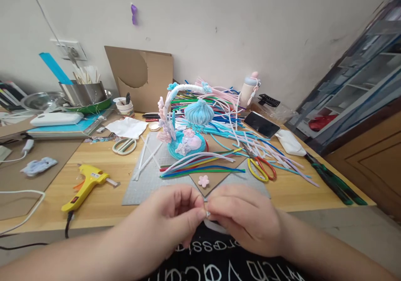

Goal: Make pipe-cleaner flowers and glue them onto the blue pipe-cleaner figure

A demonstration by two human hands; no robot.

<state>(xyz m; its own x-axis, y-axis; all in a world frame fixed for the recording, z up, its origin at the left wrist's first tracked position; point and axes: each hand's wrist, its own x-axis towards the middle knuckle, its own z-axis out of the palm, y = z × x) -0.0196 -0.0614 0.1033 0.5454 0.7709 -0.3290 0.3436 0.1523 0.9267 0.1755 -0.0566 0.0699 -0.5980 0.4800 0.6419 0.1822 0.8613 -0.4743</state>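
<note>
My left hand [178,214] and my right hand [246,216] meet at the table's front edge, fingers pinched together. Between their fingertips is a white pipe cleaner [216,226], its loop hanging below my right fingers; most of it is hidden. Just beyond my hands, a pink flower [203,181] lies on a brown cardboard piece [216,184]. Behind it, several coloured pipe cleaners [200,170] lie across the grey cutting mat [134,193]. Farther back stands a blue and white arched ornament [188,147] with pink flowers up its left side.
A yellow glue gun [89,185] lies left, its cord over the front edge. Red and yellow scissors [263,169] and green-black pliers [335,180] lie right. Behind are piled pipe cleaners [225,101], a phone [261,124] and a bottle [249,90].
</note>
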